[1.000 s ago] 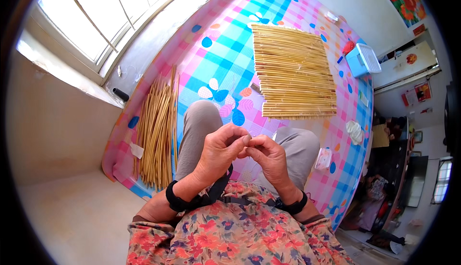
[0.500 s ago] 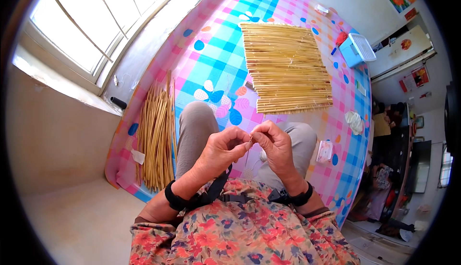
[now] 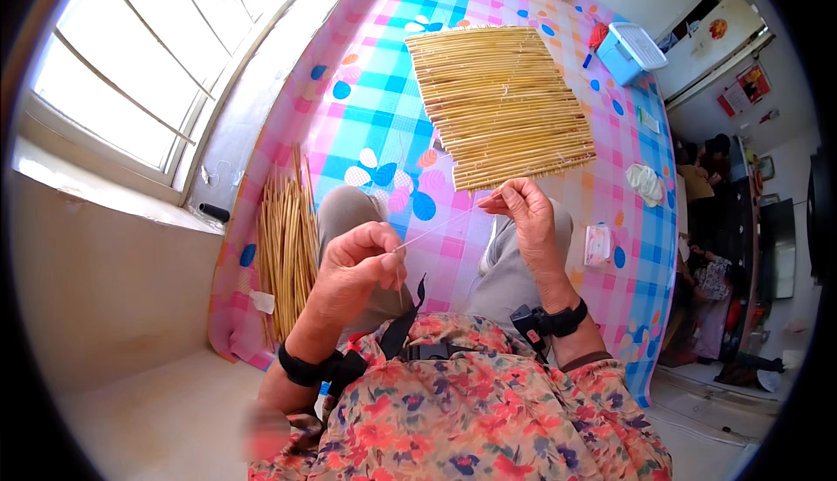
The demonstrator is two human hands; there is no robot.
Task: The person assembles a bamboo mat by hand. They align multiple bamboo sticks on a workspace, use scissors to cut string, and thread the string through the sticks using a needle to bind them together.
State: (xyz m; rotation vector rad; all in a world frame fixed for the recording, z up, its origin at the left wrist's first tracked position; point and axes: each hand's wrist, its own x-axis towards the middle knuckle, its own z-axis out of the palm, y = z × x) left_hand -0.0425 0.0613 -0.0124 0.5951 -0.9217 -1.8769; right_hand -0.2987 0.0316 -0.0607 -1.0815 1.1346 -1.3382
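A thin pale thread (image 3: pixel 440 229) runs taut between my hands, above my lap. My left hand (image 3: pixel 356 270) pinches one end between thumb and fingers, and a short thin piece hangs below the pinch, too fine to make out clearly. Higher and to the right, my right hand (image 3: pixel 528 218) has its thumb and forefinger closed on the other end. Just beyond that hand lies a mat of yellowish reed sticks (image 3: pixel 504 106) laid side by side and tied in rows. To the left of my knee is a pile of loose sticks (image 3: pixel 288 259).
A checked, flowered sheet (image 3: pixel 375 123) covers the surface I sit on. A blue box with a white lid (image 3: pixel 629 55), a white crumpled cloth (image 3: pixel 644 185) and a pink-white packet (image 3: pixel 598 245) lie on the right. A black cylinder (image 3: pixel 214 212) rests on the sill under the barred window.
My hands were together at the fingertips; now they are apart, the right one up and rightward, the left one down and leftward, with thread stretched between. The view has shifted slightly.
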